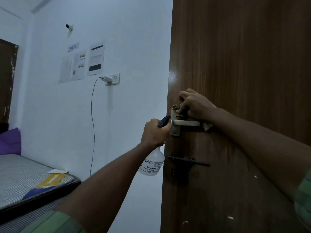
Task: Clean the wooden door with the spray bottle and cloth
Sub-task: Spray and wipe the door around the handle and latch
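Left hand (154,132): grips the spray bottle (152,163) just beside the door edge.
Right hand (193,105): presses a bunched cloth (179,109) above the handle (185,123).
Door (244,64): stands open beside the bare wall (134,47).
Bed (25,179): well apart, far left.

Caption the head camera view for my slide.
Right hand rubs crumpled brown cloth over silver door handle; left hand holds white spray bottle.

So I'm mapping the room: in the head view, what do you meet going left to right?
purple pillow → wall papers → switch plate → spray bottle → door handle → wooden door
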